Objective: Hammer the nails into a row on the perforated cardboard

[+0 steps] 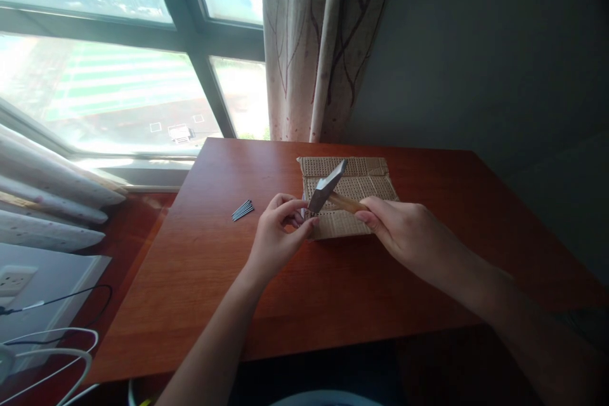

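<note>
My right hand (404, 222) is closed round the wooden handle of a hammer (328, 187). The hammer's metal head is tilted over the near left part of a piece of cardboard (340, 226) dotted with rows of small holes. Right at the head's lower end is my left hand (280, 228), its thumb and forefinger drawn together at the cardboard's left edge. What they pinch, if anything, is too small or hidden to make out. A small bundle of nails (243, 210) lies on the table to the left of my left hand.
The reddish-brown wooden table (304, 298) stands by a window (118, 89) with patterned curtains (295, 44). White and black cables (71, 352) hang at the lower left beside a wall socket (16, 280). A dark wall (476, 57) rises behind the table's right side.
</note>
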{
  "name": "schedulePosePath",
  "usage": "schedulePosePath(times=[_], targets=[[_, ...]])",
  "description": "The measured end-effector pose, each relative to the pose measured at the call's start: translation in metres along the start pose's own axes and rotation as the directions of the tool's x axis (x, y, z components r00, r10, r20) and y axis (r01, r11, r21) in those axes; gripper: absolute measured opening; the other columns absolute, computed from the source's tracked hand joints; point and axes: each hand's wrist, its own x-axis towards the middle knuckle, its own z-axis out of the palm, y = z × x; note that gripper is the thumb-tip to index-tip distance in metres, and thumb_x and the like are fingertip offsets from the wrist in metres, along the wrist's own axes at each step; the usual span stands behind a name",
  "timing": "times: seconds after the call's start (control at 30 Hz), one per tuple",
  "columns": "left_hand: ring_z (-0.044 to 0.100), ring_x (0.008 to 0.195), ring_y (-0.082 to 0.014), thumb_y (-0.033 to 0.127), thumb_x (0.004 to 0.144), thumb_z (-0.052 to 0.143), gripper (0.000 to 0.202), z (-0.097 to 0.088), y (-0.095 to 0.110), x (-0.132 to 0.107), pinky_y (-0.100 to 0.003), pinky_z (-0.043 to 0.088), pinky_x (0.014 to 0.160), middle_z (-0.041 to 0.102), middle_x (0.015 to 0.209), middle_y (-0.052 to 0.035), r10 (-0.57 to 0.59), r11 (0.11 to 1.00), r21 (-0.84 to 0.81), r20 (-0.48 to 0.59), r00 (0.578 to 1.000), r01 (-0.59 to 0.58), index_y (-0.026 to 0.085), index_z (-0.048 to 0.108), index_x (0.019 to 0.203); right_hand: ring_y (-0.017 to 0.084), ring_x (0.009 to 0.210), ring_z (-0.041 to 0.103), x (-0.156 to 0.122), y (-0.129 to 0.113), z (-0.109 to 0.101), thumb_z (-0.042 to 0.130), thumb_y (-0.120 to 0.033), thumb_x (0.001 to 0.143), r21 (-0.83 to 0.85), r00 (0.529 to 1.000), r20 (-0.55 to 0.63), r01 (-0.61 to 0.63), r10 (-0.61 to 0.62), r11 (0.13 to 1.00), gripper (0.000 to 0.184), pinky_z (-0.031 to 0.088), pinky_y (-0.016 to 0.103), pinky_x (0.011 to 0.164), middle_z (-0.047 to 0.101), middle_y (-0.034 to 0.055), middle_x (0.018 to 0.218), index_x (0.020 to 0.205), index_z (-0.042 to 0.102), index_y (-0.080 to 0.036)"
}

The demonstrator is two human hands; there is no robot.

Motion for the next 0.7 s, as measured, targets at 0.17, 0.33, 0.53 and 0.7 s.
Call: schedulePosePath(times=[0.17,0.33,0.53,0.7], targets=[[0.050,0.066,-0.0087,0.034,0.079,0.079,0.027,-0.001,0.000,-0.003,-0.021,0.045,0.058,0.053,0.091,-0.0021,-0.067,0.995,0.083,0.046,0.997,0.064,0.019,0.075,0.101,0.015,0.058,0.054,-0.002,0.004,0.000,0.035,-0.047,0.107,0.049,0.999,-0.041,0.019,-0.017,0.999,0.038,0.034,0.029,0.058,0.061,-0.0001,0.071,0.090,0.056,-0.022],[0.046,0.063,-0.0066,0.034,0.080,0.079,0.027,-0.001,-0.006,-0.005,-0.020,0.041,0.055,0.053,0.092,-0.0008,-0.093,0.995,0.030,0.056,0.994,0.092,0.021,0.074,0.104,0.015,0.058,0.052,-0.002,0.006,-0.001,0.033,-0.051,0.106,0.050,0.998,-0.061,0.003,0.000,0.999,0.041,0.033,0.030,0.058,0.057,-0.0004,0.069,0.088,0.054,-0.022],[0.043,0.061,-0.0051,0.034,0.077,0.081,0.032,0.000,-0.010,-0.006,-0.019,0.040,0.055,0.053,0.094,-0.0010,-0.136,0.990,-0.026,0.052,0.989,0.138,0.021,0.075,0.106,0.014,0.056,0.050,-0.002,0.003,-0.004,0.034,-0.049,0.106,0.052,0.996,-0.084,0.010,-0.005,0.999,0.039,0.031,0.030,0.056,0.056,-0.0009,0.066,0.086,0.054,-0.022],[0.043,0.061,-0.0052,0.035,0.075,0.082,0.034,0.000,-0.011,-0.007,-0.019,0.039,0.055,0.054,0.093,-0.0013,-0.167,0.985,-0.045,0.045,0.985,0.169,0.021,0.076,0.105,0.014,0.056,0.052,-0.005,0.003,-0.004,0.035,-0.046,0.107,0.060,0.995,-0.096,0.027,-0.021,0.998,0.036,0.033,0.029,0.056,0.059,-0.0007,0.068,0.089,0.055,-0.022]])
